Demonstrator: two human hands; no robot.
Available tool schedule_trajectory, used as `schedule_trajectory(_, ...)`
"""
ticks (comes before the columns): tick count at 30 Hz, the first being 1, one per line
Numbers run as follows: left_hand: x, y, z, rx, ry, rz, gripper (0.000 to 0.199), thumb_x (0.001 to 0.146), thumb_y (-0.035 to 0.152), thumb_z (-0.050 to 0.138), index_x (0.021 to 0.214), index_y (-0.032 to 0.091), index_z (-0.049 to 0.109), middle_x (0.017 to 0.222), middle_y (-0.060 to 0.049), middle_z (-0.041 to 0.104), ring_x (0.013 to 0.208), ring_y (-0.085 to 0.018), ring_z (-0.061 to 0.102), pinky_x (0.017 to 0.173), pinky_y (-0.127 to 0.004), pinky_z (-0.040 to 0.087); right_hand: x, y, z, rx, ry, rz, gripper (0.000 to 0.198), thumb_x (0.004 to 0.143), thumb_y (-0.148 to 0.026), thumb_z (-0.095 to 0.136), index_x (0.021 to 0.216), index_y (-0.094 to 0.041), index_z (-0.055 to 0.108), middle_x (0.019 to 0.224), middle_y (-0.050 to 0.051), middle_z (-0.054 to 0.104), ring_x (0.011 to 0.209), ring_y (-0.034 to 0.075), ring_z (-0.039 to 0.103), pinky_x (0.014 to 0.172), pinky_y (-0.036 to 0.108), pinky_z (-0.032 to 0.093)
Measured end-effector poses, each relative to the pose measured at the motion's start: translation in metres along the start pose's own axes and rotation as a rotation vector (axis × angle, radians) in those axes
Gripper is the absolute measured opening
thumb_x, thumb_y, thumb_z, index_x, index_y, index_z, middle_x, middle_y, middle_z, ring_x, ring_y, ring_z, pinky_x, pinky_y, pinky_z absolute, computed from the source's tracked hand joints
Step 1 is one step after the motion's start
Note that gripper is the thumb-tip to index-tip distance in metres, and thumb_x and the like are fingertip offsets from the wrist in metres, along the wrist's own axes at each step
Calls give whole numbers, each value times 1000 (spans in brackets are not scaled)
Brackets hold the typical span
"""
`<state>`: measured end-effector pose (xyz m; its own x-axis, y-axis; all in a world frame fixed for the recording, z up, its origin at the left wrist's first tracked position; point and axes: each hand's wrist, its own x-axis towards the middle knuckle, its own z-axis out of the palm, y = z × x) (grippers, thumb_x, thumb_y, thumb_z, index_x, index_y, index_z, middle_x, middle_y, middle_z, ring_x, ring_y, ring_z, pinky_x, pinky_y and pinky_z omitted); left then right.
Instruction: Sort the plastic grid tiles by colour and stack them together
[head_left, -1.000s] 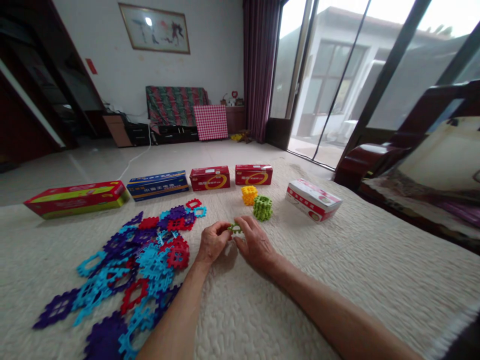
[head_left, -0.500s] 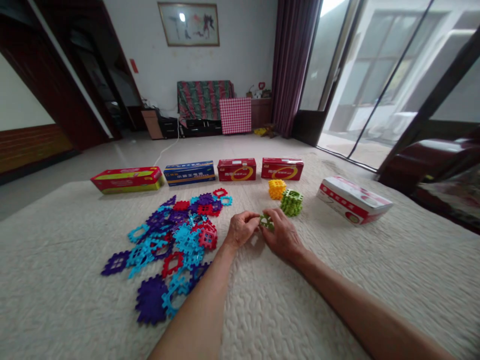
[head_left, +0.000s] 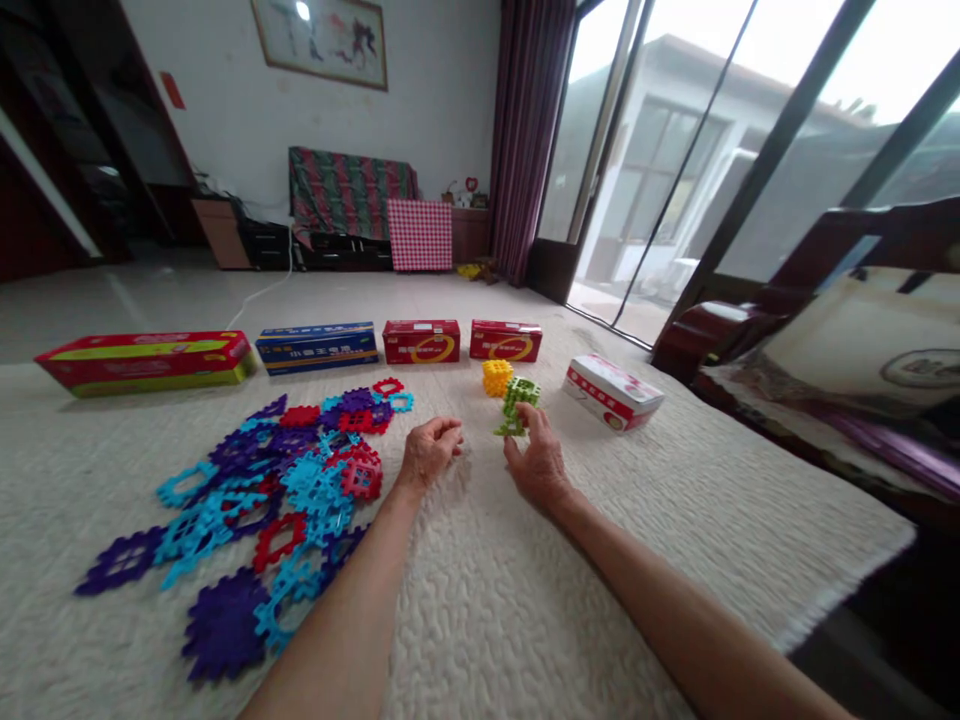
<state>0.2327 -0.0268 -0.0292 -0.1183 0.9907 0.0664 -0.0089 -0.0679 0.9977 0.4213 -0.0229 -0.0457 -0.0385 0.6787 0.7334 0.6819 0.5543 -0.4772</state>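
- Two hands are near the centre of the frame: the left hand (head_left: 431, 455) is released, its fingers loosely curled above the cover; the right hand (head_left: 541, 465) has thumb and fingertips at a green piece (head_left: 511, 424), though whether it grips or merely touches I cannot tell from this view.
- One green block (head_left: 523, 388) sits just right of centre, with the green piece close against its near side; the exact join is too small to make out.
- One yellow block (head_left: 497, 378) stands just behind it, slightly left.
- Five boxes: a red-and-yellow-green box (head_left: 150, 362) at the left, a blue box (head_left: 317, 348), one red box (head_left: 421, 342) and a second red box (head_left: 506, 341) form a row; a white-and-red box (head_left: 613, 390) lies angled right of centre.
- Many notched pieces (head_left: 311, 485) in purple, light blue and red overlap at lower left, too tangled to count.
- One cream quilted cover (head_left: 487, 620) bears all of these; beyond it are a pale floor (head_left: 337, 295), a checked cloth (head_left: 421, 235), a purple curtain (head_left: 517, 130) and glass doors (head_left: 652, 200) at upper right.
- One edge of the cover shows at lower right; a broad stretch of quilting runs there from the right forearm, and a narrower strip separates the hands.
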Motion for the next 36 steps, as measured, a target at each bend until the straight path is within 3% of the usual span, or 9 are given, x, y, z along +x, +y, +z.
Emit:
schedule_trajectory(8, 2, -4, 1, 56, -19, -4, 28, 65, 29, 64, 88, 14, 70, 71, -3, 69, 56, -13, 63, 52, -21, 48, 32, 28, -30, -70, 118, -7, 39, 72, -17, 55, 111, -19, 56, 100, 10, 58, 85, 22, 58, 75, 39, 52)
schedule_trajectory(15, 4, -10, 1, 56, -28, 28, 27, 65, 27, 65, 88, 14, 72, 69, -3, 69, 55, -13, 64, 54, -23, 50, 83, 36, -30, -127, -45, -13, 34, 68, -18, 55, 100, -18, 63, 92, 8, 64, 79, 21, 61, 77, 39, 50)
schedule_trajectory(18, 5, -13, 1, 53, -31, 49, 27, 66, 28, 65, 88, 13, 72, 69, -3, 69, 58, -14, 64, 56, -24, 51, 93, 40, -27, -149, -121, 4, 34, 67, -18, 55, 99, -19, 65, 93, 9, 65, 81, 21, 62, 78, 39, 50)
schedule_trajectory(21, 5, -14, 2, 53, -31, 50, 27, 67, 28, 65, 88, 14, 73, 67, -3, 68, 58, -14, 63, 57, -24, 51, 96, 41, -25, -154, -114, 3, 38, 66, -18, 55, 103, -19, 65, 99, 10, 66, 88, 24, 62, 81, 42, 50)
schedule_trajectory(26, 3, -7, 2, 48, -14, 30, 24, 65, 27, 65, 85, 15, 72, 66, -2, 68, 54, -13, 62, 54, -23, 49, 78, 27, -27, -84, 54, -86, 33, 72, -15, 52, 103, -21, 63, 101, 9, 66, 94, 24, 62, 85, 43, 50)
schedule_trajectory(28, 3, -5, 2, 56, -11, 34, 24, 65, 26, 64, 84, 15, 72, 67, -2, 69, 54, -13, 62, 53, -23, 49, 61, 15, -25, -50, 61, -125, 28, 75, -13, 50, 99, -21, 63, 97, 8, 66, 91, 23, 62, 84, 40, 50)
schedule_trajectory(32, 3, -8, 0, 87, -18, 70, 25, 66, 27, 63, 85, 15, 72, 68, -2, 69, 54, -13, 63, 52, -22, 47, 20, -11, -11, 56, -149, -148, 28, 75, -8, 48, 94, -20, 65, 94, 7, 67, 90, 21, 63, 83, 36, 51)
schedule_trajectory(36, 5, -16, -2, 92, 6, 123, 25, 70, 28, 60, 87, 15, 71, 69, -3, 69, 56, -14, 64, 54, -22, 48, -8, -27, 9, 97, -261, 4, 33, 73, -4, 47, 93, -20, 68, 89, 5, 69, 81, 18, 64, 76, 31, 52)
